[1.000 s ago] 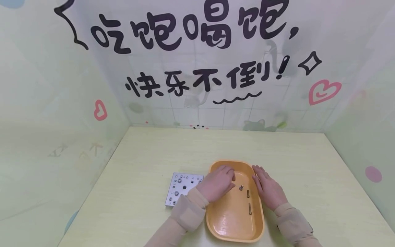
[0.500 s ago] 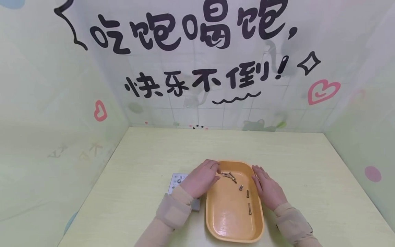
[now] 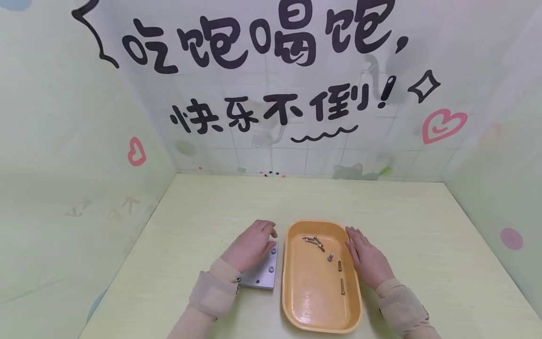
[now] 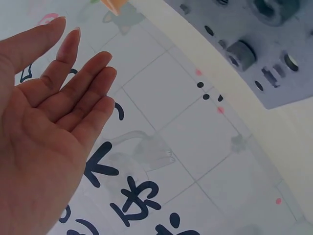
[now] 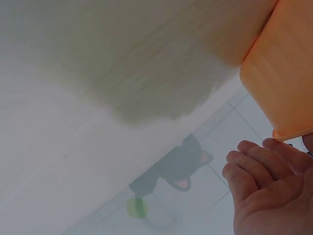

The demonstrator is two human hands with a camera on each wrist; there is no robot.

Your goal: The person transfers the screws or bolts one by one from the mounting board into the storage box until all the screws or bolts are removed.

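left hand (image 3: 251, 246), loose and empty, hovers over the plate (image 3: 263, 277): likely heavy, stiff; hold 2 opposite edges. right hand (image 3: 372, 261), fingers relaxed, touches the light-looking tray (image 3: 309, 294).

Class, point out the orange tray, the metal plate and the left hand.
Orange tray (image 3: 313, 287), head view: bare floor.
Metal plate (image 3: 263, 274), head view: uncovered top face.
Left hand (image 3: 251, 246), head view: back of hand.
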